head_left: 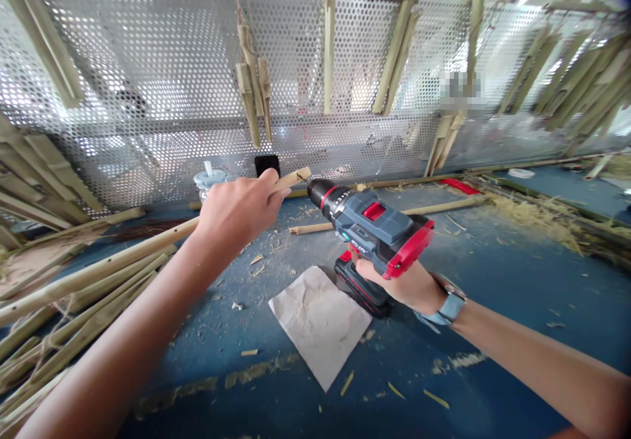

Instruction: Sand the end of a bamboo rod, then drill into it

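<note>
A long pale bamboo strip [170, 236] runs from the left edge up toward the centre, and my left hand [241, 209] is wrapped round it near its far end. That end sticks out past my fingers. Its tip meets or nearly meets the bit of a grey and red cordless drill [367, 222]; exact contact is too small to tell. My right hand [389, 281] grips the drill's handle, with the battery base low over the blue table [473, 334]. Below the drill lies a creased white paper sheet [320, 324].
Bundled bamboo strips [98, 301] lie at the left. A phone [267, 165] and a lidded cup [210, 177] stand at the back before a perforated metal screen [187, 51]. Shavings [537, 212] and a red item [459, 186] are at back right.
</note>
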### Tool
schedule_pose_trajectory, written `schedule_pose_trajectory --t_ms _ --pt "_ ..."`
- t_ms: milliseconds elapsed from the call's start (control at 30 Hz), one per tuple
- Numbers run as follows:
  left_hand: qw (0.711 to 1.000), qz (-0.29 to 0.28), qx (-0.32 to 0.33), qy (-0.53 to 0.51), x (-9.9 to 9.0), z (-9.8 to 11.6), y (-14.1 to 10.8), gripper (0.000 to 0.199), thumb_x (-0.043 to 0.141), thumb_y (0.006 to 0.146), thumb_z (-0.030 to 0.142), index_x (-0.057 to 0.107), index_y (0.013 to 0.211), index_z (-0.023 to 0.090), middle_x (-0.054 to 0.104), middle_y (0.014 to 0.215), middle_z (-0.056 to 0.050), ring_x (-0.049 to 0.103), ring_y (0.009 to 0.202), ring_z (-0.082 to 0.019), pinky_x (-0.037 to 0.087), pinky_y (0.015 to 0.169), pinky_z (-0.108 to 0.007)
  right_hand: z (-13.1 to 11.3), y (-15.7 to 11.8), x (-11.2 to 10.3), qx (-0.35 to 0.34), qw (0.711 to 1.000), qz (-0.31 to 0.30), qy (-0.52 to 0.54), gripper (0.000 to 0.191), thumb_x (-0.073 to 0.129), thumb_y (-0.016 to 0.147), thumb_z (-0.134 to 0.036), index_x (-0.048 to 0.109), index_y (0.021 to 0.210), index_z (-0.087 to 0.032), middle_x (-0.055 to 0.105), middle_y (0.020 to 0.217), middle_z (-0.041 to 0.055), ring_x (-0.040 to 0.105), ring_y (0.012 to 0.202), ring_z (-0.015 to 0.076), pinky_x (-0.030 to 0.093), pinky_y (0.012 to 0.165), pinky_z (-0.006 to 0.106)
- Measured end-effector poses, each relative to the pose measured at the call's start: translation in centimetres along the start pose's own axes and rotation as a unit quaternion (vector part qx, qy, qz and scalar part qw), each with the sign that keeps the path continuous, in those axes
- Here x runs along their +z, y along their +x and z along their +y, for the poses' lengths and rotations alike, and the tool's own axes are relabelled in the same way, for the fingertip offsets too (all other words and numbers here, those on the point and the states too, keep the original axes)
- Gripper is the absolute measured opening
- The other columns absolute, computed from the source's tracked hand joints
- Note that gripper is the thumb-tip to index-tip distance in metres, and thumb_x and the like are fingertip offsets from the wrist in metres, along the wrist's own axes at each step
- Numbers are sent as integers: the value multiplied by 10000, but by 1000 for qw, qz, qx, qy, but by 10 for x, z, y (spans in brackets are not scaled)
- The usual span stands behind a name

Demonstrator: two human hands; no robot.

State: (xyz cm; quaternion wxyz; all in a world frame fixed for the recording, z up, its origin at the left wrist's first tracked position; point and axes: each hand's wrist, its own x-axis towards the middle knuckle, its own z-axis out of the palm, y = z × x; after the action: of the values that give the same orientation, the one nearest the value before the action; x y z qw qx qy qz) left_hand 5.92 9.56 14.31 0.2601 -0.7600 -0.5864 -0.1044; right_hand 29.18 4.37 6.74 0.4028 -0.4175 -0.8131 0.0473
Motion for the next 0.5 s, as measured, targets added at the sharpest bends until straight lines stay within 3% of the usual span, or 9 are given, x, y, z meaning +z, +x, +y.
schedule_pose_trajectory --t_ms 200,333,500 --pt "1000 -9 5 -2 1 -3 1 409 308 985 510 578 1113 232 673 752 -103 662 671 -313 405 590 -341 3 -2 2 12 1000 -13 18 244 550 779 -257 613 1011 -220 709 966 92 656 880 264 505 950 484" --pt "1000 -1 9 10 1 -2 1 406 303 984 515 578 1071 230 668 732 -93 658 641 -292 381 560 -319 1 0 0 12 999 -27 22 163 525 786 -264 591 931 -228 694 871 73 607 698 223 527 867 467" --pt "998 -15 31 -50 1 2 0 367 358 966 514 581 1030 230 666 743 -69 638 640 -250 328 538 -293 5 0 1 31 999 -15 27 76 506 775 -194 503 712 -236 617 692 31 586 672 199 539 707 372"
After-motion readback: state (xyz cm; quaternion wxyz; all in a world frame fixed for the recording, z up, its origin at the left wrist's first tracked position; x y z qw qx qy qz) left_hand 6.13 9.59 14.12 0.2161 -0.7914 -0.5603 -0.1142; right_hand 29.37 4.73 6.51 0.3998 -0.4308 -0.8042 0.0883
